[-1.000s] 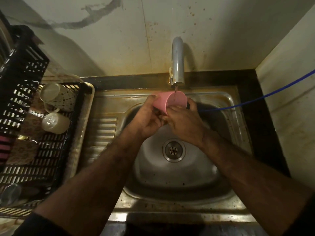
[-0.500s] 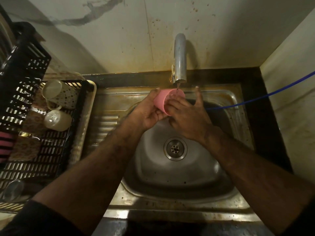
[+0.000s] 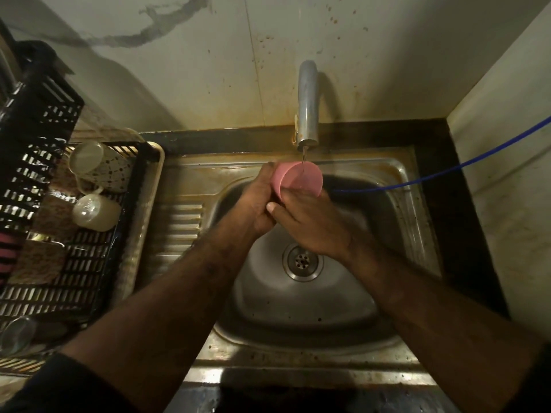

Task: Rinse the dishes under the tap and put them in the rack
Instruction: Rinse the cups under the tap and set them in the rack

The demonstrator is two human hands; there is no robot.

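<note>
Pink plastic is catching the thin stream as we are holding a cup (image 3: 298, 179) under the tap (image 3: 307, 108), tilted with its mouth facing us over the sink (image 3: 372, 293). Our left hand (image 3: 256, 201) is wrapping around the cup's side, thumb and fingers curled on it, while our right hand (image 3: 310, 222) is gripping it from below, fingers reaching up against its rim.

We are judging the task as partway through. Two pale mugs (image 3: 95, 214) are already lying in the black rack (image 3: 89, 263) to the left of the sink, and a glass (image 3: 16, 335) is sitting at its near end. This cup is getting its rinse and has yet to go in the rack. No other dishes are showing in the basin, so we are guessing little is left.

Half a second ago our right index finger was sticking out straight past the cup; now it is folded back, and the cup's mouth is turning more openly toward the stream.
</note>
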